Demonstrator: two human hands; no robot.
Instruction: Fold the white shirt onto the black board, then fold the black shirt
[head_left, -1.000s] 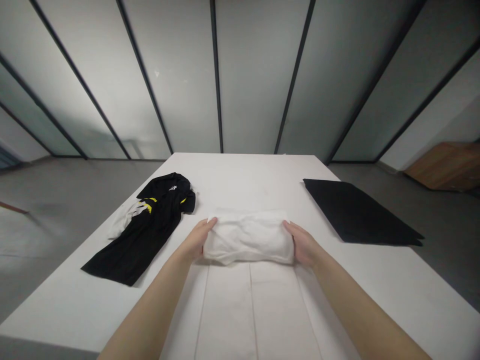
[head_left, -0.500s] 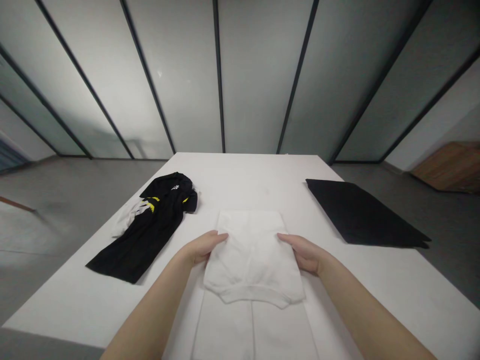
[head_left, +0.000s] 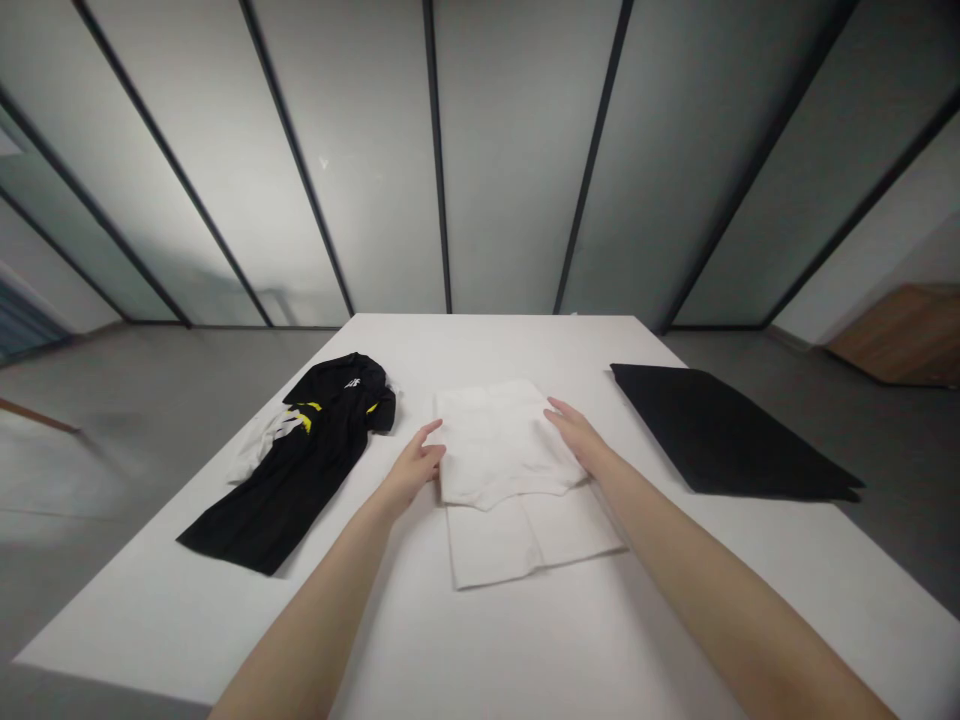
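The left hand (head_left: 412,470) is open, not gripping anything, its fingers loosely spread and its fingertips at or just beside the left edge of the white garment (head_left: 499,445). The right hand (head_left: 576,438) is also open and lies nearly flat, with its fingertips (head_left: 553,406) on the upper right part of the garment. Neither hand is clenched or pinching the cloth.

The garment lies flat, folded in two layers, near the middle of the worktop (head_left: 487,350), between the two hands. The upper layer ends in a curved hem (head_left: 499,500) that lies across the lower layer (head_left: 529,540), and the lower layer reaches out towards the person. A crease runs down the lower layer.

To the left of the left hand, well clear of the garment, lies a black shirt (head_left: 315,465) with yellow marks (head_left: 309,415) and a small white logo (head_left: 352,383), with a white cloth (head_left: 256,448) partly under it. To the right of the right hand lies a flat black sheet (head_left: 727,432), possibly cloth, set at a slant.

Beyond the worktop are a grey floor (head_left: 150,380), frosted glass panels (head_left: 517,170) in dark frames, and a wooden block (head_left: 900,340) at the far right.
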